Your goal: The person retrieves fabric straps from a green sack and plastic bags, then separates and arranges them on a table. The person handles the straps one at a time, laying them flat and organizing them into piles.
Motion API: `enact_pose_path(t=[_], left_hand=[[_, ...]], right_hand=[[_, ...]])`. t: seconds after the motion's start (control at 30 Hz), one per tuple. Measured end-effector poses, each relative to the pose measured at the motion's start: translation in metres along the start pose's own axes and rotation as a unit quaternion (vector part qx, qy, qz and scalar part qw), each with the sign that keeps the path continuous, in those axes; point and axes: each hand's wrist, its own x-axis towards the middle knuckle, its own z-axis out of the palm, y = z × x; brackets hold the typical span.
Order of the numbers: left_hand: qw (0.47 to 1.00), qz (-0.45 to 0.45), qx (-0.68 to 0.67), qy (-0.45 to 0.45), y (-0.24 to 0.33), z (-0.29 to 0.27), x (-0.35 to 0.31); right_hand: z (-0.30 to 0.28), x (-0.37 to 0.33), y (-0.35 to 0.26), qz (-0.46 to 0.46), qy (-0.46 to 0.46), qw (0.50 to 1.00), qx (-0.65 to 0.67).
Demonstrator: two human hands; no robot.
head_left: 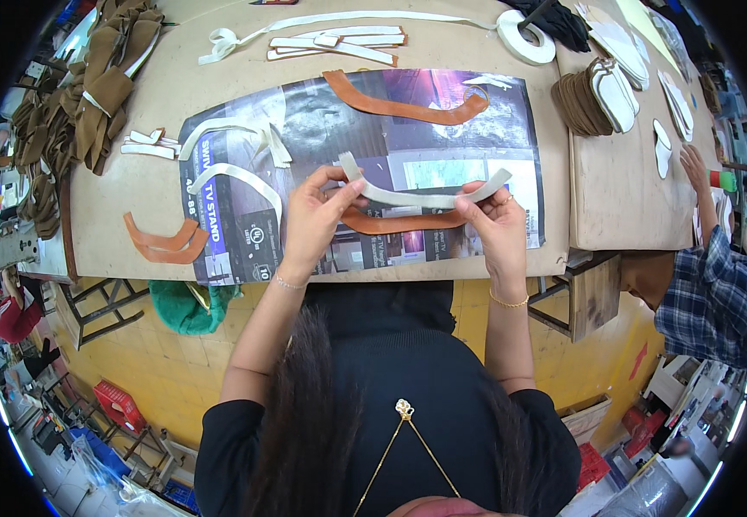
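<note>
A curved white strip (pixel 412 200) spans between my two hands, its ends bending up and outward. My left hand (pixel 317 211) pinches it near its left end between thumb and fingers. Thumb and fingertips of my right hand (pixel 496 226) close on its right part. Just below it, a curved brown leather strip (pixel 399 225) runs between my hands; whether I also grip this one I cannot tell. Another brown leather strip (pixel 404 108) lies farther off on the printed cardboard sheet (pixel 322 121). Loose white curved strips (pixel 249 177) rest on the sheet's left part.
Brown leather pieces (pixel 167 241) lie at the table's (pixel 98 233) left front. White-and-brown strips (pixel 335 43) and a white tape roll (pixel 526 39) are at the back. Brown pieces (pixel 102 95) heap at left; stacked pieces (pixel 593 99) stand at right, near another person's hand (pixel 695 168).
</note>
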Motion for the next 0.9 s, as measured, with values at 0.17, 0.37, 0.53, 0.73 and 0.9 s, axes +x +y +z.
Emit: enact_pose_path(t=[0.17,0.37,0.53,0.73,0.9], left_hand=[[0.974,0.075,0.212,0.004,0.012,0.001,0.055],[0.964,0.094,0.247,0.035,0.018,0.007,0.105],[0.932,0.131,0.329,0.08,0.017,0.005,0.12],[0.935,0.1,0.327,0.093,0.023,0.004,0.123],[0.94,0.096,0.309,0.109,0.018,0.002,0.127]], right_hand=[[0.001,0.045,0.005,-0.038,0.036,0.996,-0.075],[-0.002,0.102,0.004,-0.075,0.044,0.99,-0.111],[0.009,0.121,0.004,-0.082,0.05,0.977,-0.189],[0.026,0.12,-0.003,-0.117,0.075,0.951,-0.275],[0.028,0.123,0.001,-0.119,0.08,0.948,-0.283]])
